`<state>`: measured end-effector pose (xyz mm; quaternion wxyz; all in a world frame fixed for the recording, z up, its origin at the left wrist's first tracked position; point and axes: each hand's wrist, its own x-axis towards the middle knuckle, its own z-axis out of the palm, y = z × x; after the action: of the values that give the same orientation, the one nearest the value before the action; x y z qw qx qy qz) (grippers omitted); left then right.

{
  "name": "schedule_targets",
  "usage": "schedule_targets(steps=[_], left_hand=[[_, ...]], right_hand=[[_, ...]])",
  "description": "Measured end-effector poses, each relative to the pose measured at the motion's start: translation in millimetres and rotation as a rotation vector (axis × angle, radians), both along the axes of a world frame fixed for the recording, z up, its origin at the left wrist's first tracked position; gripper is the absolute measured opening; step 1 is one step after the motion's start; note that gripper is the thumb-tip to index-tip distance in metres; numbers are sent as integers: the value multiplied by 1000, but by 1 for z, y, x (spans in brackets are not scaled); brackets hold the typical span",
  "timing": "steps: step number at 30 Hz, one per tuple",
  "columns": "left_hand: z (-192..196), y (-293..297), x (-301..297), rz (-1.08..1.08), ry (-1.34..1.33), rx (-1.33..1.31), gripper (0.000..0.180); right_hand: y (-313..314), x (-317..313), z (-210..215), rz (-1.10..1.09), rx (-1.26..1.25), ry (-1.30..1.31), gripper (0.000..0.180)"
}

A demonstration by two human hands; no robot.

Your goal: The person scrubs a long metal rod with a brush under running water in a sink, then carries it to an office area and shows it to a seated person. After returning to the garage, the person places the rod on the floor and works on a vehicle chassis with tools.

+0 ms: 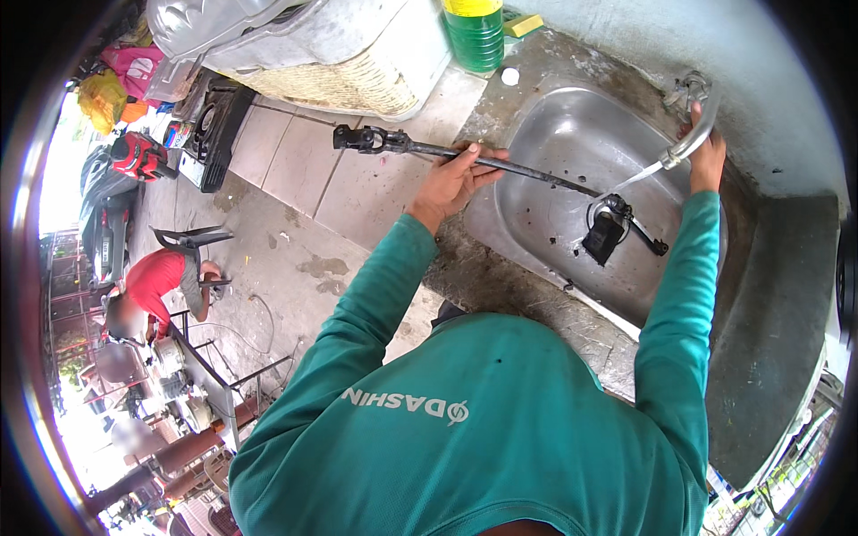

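My left hand [453,181] is closed around a long dark metal shaft with a universal joint [523,170]. The jointed end [371,139] sticks out to the left over the tiled counter. The other end slants down into the steel sink [572,134], where a black blocky part with a short arm [604,238] sits at the bottom; I cannot tell whether it is joined to the shaft. My right hand [706,152] is wrapped around the faucet [684,147] at the wall. A stream of water [630,180] runs from its spout onto the black part. Dark crumbs lie around it.
A white cap [510,77], a green bottle [476,40] and a yellow sponge [524,25] stand beyond the sink. A large pale bin [349,67] and a black stove [214,125] are at the upper left. A person in red [161,286] crouches at the left.
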<state>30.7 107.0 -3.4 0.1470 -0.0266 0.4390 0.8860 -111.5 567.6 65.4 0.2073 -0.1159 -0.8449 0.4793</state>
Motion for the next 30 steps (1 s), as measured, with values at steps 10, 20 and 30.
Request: schedule_targets(steps=[10,20,30], left_hand=[[22,22,-17,38,184,-698,35],[18,7,-30,-58,182,-533,26],[17,0,-28,-95,187,-452,26]], right_hand=[[15,-34,-15,302,-1040,-284,39],[-38,-7,4,127,-1130,-66,41],[-75,74,-46,758,-746,-334,30]])
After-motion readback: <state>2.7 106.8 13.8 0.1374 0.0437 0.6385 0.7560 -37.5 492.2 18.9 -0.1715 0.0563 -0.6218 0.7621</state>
